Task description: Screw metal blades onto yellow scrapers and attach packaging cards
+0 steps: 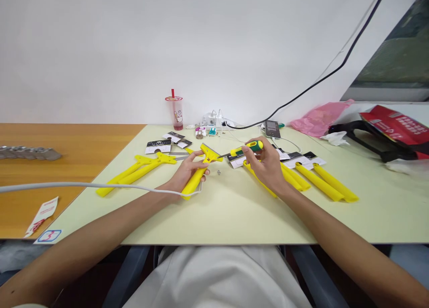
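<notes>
A pale table [234,223]. Above it, the left hand [186,171] clasps a yellow scraper [196,180], its long axis slanting away rightward. The right hand [266,165] pinches a screwdriver [246,148] pointing left, its tip at the scraper's head, contact unclear. Metal bits [219,172] lie nearby.

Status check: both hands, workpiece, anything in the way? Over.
Left hand gripping yellow scraper. Right hand holding green-and-yellow screwdriver, tip at scraper's head. Pale cable crosses in front of left forearm.
</notes>
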Demonstrator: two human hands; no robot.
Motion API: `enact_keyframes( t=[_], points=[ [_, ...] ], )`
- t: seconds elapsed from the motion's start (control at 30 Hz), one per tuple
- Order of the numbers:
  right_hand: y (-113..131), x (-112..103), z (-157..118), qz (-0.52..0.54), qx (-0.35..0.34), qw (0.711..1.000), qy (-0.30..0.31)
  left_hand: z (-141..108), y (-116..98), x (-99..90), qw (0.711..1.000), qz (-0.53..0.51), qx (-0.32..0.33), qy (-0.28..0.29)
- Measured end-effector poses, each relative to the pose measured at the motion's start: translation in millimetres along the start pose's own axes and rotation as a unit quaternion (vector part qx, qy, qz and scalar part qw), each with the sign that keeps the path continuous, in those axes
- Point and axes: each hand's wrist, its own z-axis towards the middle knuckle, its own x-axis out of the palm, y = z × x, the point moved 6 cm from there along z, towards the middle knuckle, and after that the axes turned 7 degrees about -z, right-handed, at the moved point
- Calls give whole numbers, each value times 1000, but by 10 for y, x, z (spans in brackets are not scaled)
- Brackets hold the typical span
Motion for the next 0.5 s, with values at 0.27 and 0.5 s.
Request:
enact_keyframes(
  t=[0.27,0.5],
  points=[
    [-73,76,10,103,7,994,18,-9,10,6,1000,10,8,12],
    [-26,111,-39,34,-5,997,74,50,43,-93,999,28,30,-12]
  ],
)
